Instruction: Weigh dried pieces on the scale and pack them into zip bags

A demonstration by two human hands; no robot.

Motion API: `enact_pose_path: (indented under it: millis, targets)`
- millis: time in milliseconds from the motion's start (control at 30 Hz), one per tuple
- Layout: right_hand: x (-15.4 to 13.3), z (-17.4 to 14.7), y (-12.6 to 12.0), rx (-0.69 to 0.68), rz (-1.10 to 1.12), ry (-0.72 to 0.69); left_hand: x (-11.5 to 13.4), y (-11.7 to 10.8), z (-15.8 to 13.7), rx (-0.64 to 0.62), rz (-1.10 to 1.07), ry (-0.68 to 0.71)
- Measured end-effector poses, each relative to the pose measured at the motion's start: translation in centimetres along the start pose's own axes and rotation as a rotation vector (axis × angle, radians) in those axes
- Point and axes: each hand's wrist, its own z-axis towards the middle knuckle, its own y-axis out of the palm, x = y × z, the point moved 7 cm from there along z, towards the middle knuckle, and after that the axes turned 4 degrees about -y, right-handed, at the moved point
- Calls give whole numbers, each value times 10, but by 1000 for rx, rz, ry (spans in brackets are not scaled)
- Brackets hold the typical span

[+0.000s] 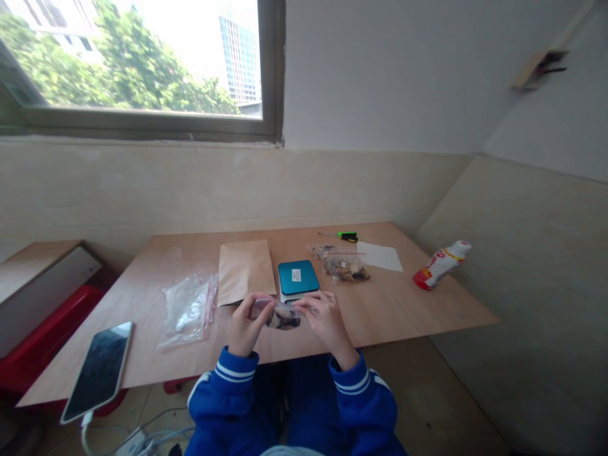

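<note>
Between both hands, over the table's front edge, I hold a small clear plastic bag point(285, 318) with dark and pale pieces inside. My left hand point(251, 320) pinches its left end between thumb and fingers. At the other end my right hand point(327, 320) grips the bag's right edge with the fingertips. Just beyond the hands sits a small scale with a teal square top point(298, 277) bearing a white label. To its left lies a brown paper bag point(246, 269). Filled clear bags point(346, 266) of similar pieces rest to the right of the scale.
Empty clear zip bags point(187, 307) lie left of the paper bag. A tablet point(99, 370) with a cable overhangs the front left edge. Screwdrivers point(344, 235), a white paper sheet point(380, 256) and a red-white bottle point(441, 266) are on the right side of the wooden table point(394, 316).
</note>
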Motion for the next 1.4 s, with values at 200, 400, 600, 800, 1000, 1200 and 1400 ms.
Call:
enact_pose_path:
  millis: [200,400,600,800,1000,1200,1400]
  targets:
    - [-12,3,2,-2,-8,-80,5,12,-3,-44,6,49]
    - [-6,5,7,-3,-33,-18,5,18,-6,-60,21,54]
    - [-13,9,8,-71,-24,-28,-7,17,-9,-29,-29,-17]
    - [-27,12,10,-84,4,-117,-2,25,-13,-128,32,74]
    - [-19,10,23,-61,-49,-99,11,30,-17,-60,208,180]
    - [-14,10,26,-88,79,-53,14,24,-17,16,233,214]
    - [2,10,23,-157,131,-10,14,12,-13,4,234,142]
